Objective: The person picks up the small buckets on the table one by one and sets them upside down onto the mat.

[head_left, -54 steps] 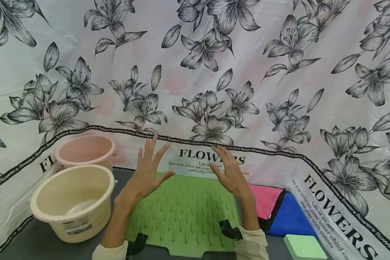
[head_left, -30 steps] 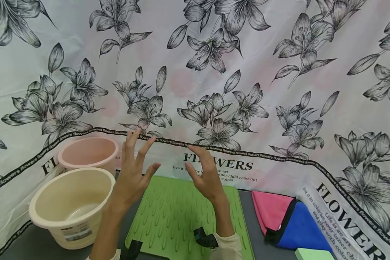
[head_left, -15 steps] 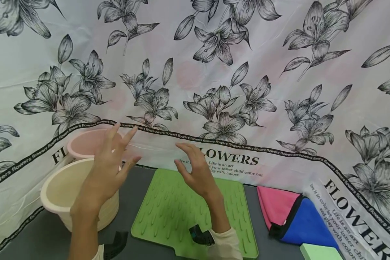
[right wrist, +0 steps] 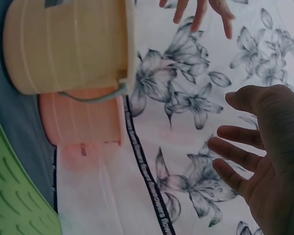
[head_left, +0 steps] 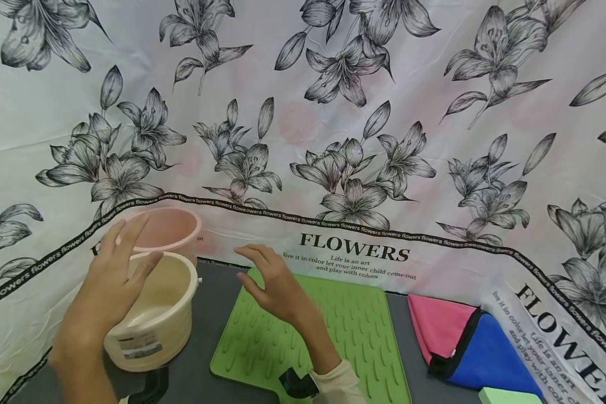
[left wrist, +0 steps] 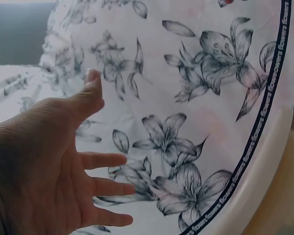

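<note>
In the head view my left hand (head_left: 103, 280) hovers at the left, fingers spread, in front of a cream bucket (head_left: 177, 320) with a label on its side. The left wrist view has that hand (left wrist: 49, 171) with thumb and fingers apart, holding nothing, near the bucket's pale rim (left wrist: 269, 181). My right hand (head_left: 272, 283) hangs over the left part of a green ridged mat (head_left: 348, 314), its fingers loosely bent around nothing. Behind the cream bucket stands a pink bucket (head_left: 182, 235). The right wrist view shows the cream bucket's handle (right wrist: 98, 98) hanging along its side.
A folded pink and blue cloth (head_left: 490, 353) with black edging lies right of the mat. A pale green block (head_left: 507, 396) sits at the lower right edge. A flower-printed curtain (head_left: 293, 168) hangs behind the dark grey table (head_left: 209, 314).
Both hands have moved left, the left hand from above the mat to the cream bucket, the right from the mat's right side to its left. The view has shifted slightly.
</note>
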The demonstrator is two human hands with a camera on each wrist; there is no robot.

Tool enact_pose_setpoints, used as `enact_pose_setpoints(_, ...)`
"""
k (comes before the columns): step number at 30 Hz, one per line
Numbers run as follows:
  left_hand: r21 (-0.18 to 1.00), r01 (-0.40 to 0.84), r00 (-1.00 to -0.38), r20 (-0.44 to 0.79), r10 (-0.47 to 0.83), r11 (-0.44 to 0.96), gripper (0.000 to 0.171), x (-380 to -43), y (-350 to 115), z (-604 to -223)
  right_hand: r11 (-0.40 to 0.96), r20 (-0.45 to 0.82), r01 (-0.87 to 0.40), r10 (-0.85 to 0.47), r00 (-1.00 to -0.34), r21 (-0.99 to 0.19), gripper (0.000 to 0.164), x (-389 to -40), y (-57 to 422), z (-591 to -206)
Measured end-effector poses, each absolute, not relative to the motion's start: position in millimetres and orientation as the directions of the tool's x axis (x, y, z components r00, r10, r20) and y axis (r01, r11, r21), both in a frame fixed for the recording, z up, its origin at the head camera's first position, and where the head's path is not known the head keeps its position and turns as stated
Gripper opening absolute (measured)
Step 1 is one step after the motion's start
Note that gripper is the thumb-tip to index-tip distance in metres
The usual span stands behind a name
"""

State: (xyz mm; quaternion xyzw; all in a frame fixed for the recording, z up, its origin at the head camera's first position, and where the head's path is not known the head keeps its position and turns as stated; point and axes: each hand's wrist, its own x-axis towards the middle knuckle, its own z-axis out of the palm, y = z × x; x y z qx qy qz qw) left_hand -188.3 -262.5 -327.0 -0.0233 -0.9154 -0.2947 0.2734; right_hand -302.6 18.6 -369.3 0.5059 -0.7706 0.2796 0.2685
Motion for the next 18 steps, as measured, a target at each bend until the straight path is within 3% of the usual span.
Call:
enact_pose_setpoints(10, 0.581, 0.120, -0.893, 0.418, -0.169, 0.805, 0.072, -184, -295, -346, 0.281, 0.593, -0.957, -0.759, -0.269, -0.075, 0.049, -291, -11, -385)
enact_pose_setpoints(18, 0.571, -0.010, -0.941, 0.273, -0.201, 0.821, 0.079, -186, -324, -361, 0.371, 0.411, -0.928, -0.841, -0.351, -0.034, 0.063, -285, -25, -398)
